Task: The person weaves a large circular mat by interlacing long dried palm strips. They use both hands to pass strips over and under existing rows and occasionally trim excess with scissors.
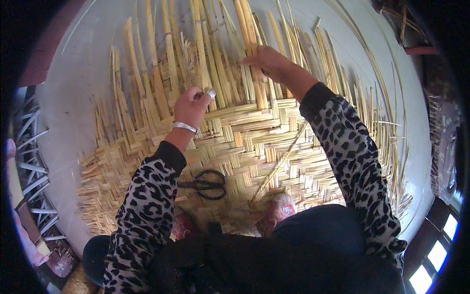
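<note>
Firstly, keep the shoes (281, 209) planted on the near part of the woven mat (240, 139), so that body weight holds it flat on the floor (73, 122). The scissors (198, 185) lie on the mat beside the left forearm; their black handle loops should be kept clear of the sleeve. A loose strip (279, 166) lies slantwise across the weave and is best removed before it catches. The left hand (191, 107), with a silvery wrap (211, 93) on the thumb, sits at the boundary between finished weave and free ends. Its fingers are curled in toward the thumb; whether they pinch a strip cannot be told. Use this hand to steady the base of the upright strips (171, 73). Farther out, the right hand's (270, 62) fingers are closed around a wide strip (258, 90), well above its base. Grip close enough to the weave to avoid splitting, pull evenly, and press each crossing tight against its neighbour. As to appearance, the mat spreads beneath and ahead of the person, pale straw yellow, in stepped blocks of parallel strips. Its left and right margins are ragged. Beyond the boundary, unwoven ends of unequal length fan outward, some browner, some greenish, over the grey floor.
</note>
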The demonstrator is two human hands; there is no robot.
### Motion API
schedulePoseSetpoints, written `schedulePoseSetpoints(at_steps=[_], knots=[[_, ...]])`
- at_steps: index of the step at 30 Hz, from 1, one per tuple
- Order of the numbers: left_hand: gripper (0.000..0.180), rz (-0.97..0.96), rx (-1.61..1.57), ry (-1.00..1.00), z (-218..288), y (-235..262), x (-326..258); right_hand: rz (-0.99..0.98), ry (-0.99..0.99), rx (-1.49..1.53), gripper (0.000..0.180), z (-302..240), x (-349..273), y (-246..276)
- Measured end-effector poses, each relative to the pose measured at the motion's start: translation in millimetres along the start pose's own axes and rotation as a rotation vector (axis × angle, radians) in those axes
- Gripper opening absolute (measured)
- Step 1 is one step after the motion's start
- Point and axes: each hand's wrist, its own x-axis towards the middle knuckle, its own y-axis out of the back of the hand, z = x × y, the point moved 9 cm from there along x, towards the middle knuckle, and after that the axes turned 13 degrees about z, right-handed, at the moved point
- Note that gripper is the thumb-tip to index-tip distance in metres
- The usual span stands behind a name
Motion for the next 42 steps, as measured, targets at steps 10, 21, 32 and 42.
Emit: schedulePoseSetpoints(at_steps=[10,21,32,42], knots=[[0.032,-0.012,0.04,-0.016,5,1,-2,0.212,-0.322,-0.162,0.033,44,60,6],[0.036,-0.039,0.01,-0.003,6,0,-3,0.035,-0.02,-0.221,0.034,-5,36,-7],[0.036,-0.024,-0.025,-0.007,-3,-3,-1,0.096,-0.078,-0.588,0.036,19,76,-23],[0.033,-0.008,0.037,-0.026,3,-2,-1,-0.066,-0.112,0.266,0.034,-30,15,-20]])
